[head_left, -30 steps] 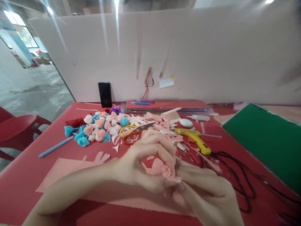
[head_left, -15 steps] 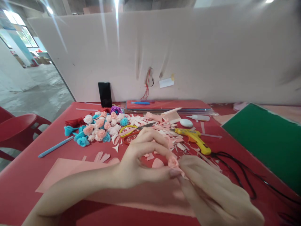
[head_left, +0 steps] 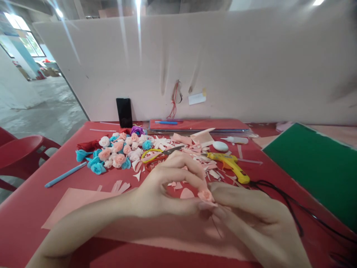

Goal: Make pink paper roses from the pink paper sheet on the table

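Observation:
Between thumb and fingers, my left hand (head_left: 170, 190) pinches a small pink paper rose (head_left: 205, 195) low in the middle of the view. My right hand (head_left: 251, 216) closes on the same rose from the right, its thumb and index finger at the base. A thin dark thread or wire (head_left: 216, 226) hangs below the fingertips. Under both hands lies a large pink paper sheet (head_left: 167, 234). One loose pink petal (head_left: 187, 193) rests just beyond my left thumb. Scissors with yellow and orange handles (head_left: 152, 155) lie behind my left hand, partly hidden.
Finished paper flowers (head_left: 117, 152) are heaped at the left, beside a blue stick (head_left: 66, 174). Paper scraps surround a yellow glue gun (head_left: 231, 165) with a black cord (head_left: 281, 193). A green board (head_left: 315, 171) lies right; a phone (head_left: 124, 112) leans on the white partition (head_left: 237, 67).
My right hand has turned and shifted slightly, showing its thumb at the rose's base. The rose has moved slightly down, and the thin dark thread or wire now shows beneath it.

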`<state>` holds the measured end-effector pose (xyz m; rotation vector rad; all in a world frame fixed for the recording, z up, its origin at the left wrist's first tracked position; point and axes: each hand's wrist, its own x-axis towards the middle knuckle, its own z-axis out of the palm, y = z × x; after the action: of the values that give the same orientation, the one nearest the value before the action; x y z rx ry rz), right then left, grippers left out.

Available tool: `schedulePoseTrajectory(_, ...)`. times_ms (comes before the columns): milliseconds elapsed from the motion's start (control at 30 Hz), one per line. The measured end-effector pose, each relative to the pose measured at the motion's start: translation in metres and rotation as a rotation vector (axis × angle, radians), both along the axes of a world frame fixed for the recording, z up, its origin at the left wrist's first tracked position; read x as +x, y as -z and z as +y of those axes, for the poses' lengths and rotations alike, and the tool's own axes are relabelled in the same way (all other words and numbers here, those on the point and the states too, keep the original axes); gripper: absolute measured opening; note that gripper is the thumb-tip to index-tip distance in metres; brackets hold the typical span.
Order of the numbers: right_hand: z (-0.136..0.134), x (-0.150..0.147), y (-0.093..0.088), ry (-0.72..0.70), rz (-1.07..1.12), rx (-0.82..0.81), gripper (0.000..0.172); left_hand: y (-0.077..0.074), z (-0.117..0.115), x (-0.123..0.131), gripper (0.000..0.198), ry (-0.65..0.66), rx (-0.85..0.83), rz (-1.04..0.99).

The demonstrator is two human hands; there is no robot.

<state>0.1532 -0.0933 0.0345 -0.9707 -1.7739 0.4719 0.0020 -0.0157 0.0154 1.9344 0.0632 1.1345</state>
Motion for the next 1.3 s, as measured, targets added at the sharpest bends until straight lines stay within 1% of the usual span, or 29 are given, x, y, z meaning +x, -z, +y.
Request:
schedulePoseTrajectory(133, 0.002, 0.004, 0.009, -0.159, 0.182, -0.326, 0.017, 0.000, 0.001, -0.001, 0.007, 0.058, -0.008, 0.001)
schedulePoseTrajectory(233, 0.005, 0.004, 0.019, -0.246, 0.426, -0.542, 0.016, 0.001, 0.002, 0.000, 0.007, 0.076, -0.045, -0.021)
schedulePoseTrajectory(300, 0.006, 0.003, 0.023, -0.273, 0.554, -0.648, 0.015, 0.001, 0.002, 0.001, 0.008, 0.071, -0.066, -0.032)
schedulePoseTrajectory(467, 0.006, 0.002, 0.025, -0.354, 0.646, -0.807, 0.018, 0.003, 0.003, 0.002, 0.008, 0.056, -0.087, -0.033)
schedulePoseTrajectory(567, 0.006, 0.002, 0.025, -0.355, 0.694, -0.838, 0.017, 0.004, 0.004, 0.002, 0.005, 0.076, -0.109, -0.014)
schedulePoseTrajectory(667, 0.009, 0.001, 0.025, -0.315, 0.664, -0.808, 0.018, 0.005, 0.006, 0.003, 0.007, 0.097, -0.160, -0.012)
schedulePoseTrajectory(733, 0.011, 0.000, 0.025, -0.266, 0.662, -0.769, 0.018, 0.006, 0.006, 0.003, 0.009, 0.082, -0.215, -0.016)
schedulePoseTrajectory(833, 0.013, -0.003, 0.026, -0.188, 0.700, -0.689, 0.010, 0.005, 0.004, 0.004, 0.009, 0.016, -0.279, -0.030)
schedulePoseTrajectory(933, 0.013, -0.005, 0.030, -0.062, 0.658, -0.564, 0.002, 0.006, 0.001, 0.006, 0.008, -0.075, -0.267, -0.037)
schedulePoseTrajectory(1033, 0.012, -0.004, 0.032, 0.043, 0.574, -0.449, 0.006, 0.008, -0.002, 0.009, 0.008, -0.158, -0.241, -0.073)
schedulePoseTrajectory(1067, 0.013, -0.003, 0.033, 0.042, 0.560, -0.451, 0.007, 0.008, -0.002, 0.009, 0.008, -0.167, -0.239, -0.086)
schedulePoseTrajectory(1133, 0.014, -0.001, 0.033, -0.040, 0.554, -0.511, 0.005, 0.010, -0.001, 0.009, 0.007, -0.134, -0.245, -0.096)
schedulePoseTrajectory(1200, 0.017, 0.003, 0.032, -0.186, 0.568, -0.593, 0.003, 0.010, 0.002, 0.007, 0.009, -0.036, -0.246, -0.073)
schedulePoseTrajectory(1300, 0.020, 0.006, 0.032, -0.363, 0.606, -0.650, 0.006, 0.009, 0.008, 0.004, 0.011, 0.120, -0.188, -0.015)
